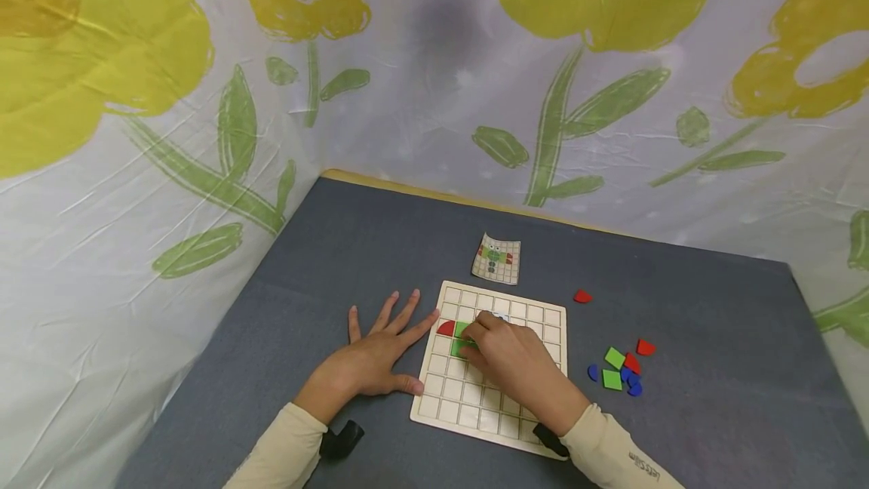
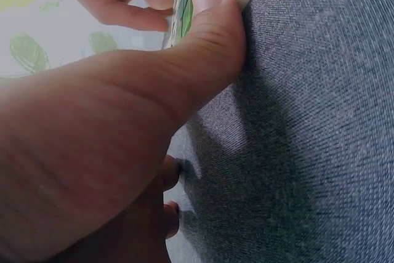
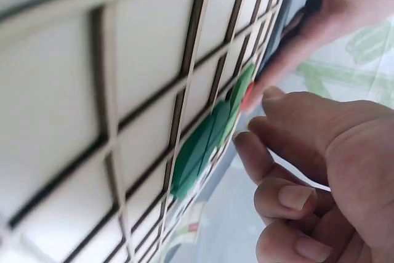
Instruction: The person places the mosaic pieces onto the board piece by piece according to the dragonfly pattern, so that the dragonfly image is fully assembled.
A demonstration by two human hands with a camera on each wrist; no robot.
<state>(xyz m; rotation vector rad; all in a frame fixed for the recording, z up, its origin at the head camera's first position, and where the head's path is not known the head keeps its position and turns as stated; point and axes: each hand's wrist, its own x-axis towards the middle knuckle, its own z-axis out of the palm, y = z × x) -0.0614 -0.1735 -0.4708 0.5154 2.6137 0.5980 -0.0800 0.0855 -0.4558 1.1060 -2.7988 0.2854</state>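
Observation:
A wooden grid board [image 1: 448, 406] lies on the table. My left hand [image 1: 366, 361] spreads its fingers beside it, thumb and index fingertip right at the left edge. Over the board's middle is my right hand [image 1: 512, 357], its fingertips close above the light green squares [image 1: 459, 348]. In the right wrist view, a gap shows between its loosely bent thumb and fingers, with nothing in it. A red quarter-circle [image 1: 446, 328] sits left of the green squares. Dark green rounded pieces [image 3: 198, 152] lie in the grid, hidden by the right hand in the head view.
A small pattern card [image 1: 498, 269] lies behind the board. To the right are loose green squares [image 1: 612, 379], red quarter-circles [image 1: 646, 347] and several blue pieces [image 1: 593, 373]. One red quarter-circle [image 1: 582, 296] lies apart, farther back. A flower-printed curtain [image 1: 434, 112] surrounds the table.

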